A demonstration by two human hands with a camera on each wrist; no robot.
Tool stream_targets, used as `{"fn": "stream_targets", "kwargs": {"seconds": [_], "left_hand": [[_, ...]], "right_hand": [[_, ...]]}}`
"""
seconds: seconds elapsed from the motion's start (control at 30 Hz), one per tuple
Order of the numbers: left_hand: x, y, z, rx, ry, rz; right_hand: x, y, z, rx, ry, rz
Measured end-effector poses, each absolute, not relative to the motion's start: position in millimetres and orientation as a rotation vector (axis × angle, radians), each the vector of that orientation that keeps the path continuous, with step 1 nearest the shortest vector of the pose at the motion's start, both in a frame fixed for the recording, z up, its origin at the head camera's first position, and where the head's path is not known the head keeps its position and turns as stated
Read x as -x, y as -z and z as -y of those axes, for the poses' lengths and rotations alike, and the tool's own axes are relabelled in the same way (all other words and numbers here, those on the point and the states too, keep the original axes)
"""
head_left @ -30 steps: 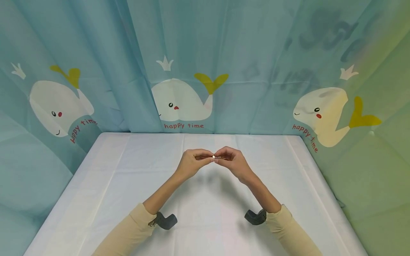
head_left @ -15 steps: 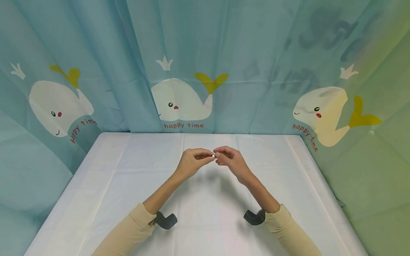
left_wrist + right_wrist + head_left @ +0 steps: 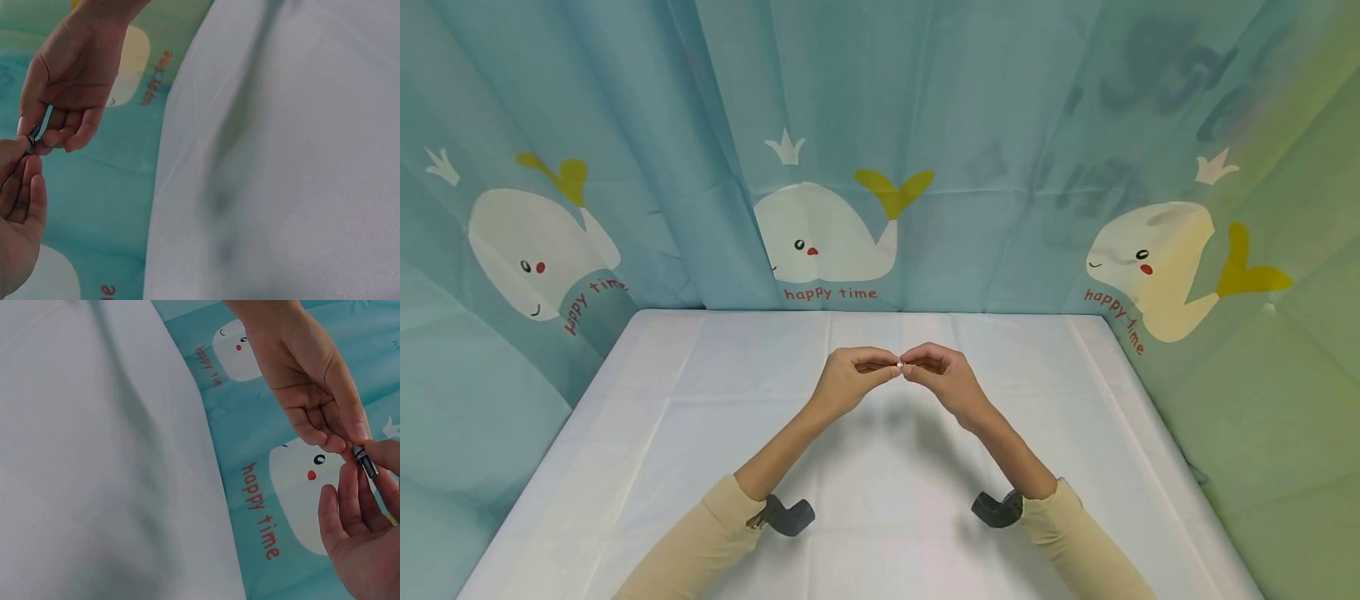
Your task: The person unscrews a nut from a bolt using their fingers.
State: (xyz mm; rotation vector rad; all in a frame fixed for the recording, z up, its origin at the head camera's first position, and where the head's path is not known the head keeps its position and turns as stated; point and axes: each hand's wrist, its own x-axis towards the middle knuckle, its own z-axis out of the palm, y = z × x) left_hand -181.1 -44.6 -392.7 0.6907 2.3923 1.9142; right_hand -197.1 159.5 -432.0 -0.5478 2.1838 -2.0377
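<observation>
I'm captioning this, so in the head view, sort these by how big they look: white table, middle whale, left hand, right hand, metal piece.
White table
Middle whale
Left hand and right hand: too alike to rank
Metal piece, partly hidden

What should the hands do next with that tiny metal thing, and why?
Maybe the right hand should gently turn the small metal piece while the left hand steadies it, because both hands pinch it, with their fingertips close together.

Small dark piece (image 3: 32, 137) between left hand (image 3: 17, 237) and right hand (image 3: 74, 78); white tabletop (image 3: 300, 156) alongside
</observation>
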Motion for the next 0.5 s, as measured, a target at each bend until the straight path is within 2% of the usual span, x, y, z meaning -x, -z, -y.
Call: {"fn": "stream_targets", "kwargs": {"seconds": [0.5], "left_hand": [[182.1, 390.9, 42.4, -0.631, -1.913, -2.365]], "right_hand": [[197.2, 431.4, -159.0, 0.576, 2.065, -2.134]]}}
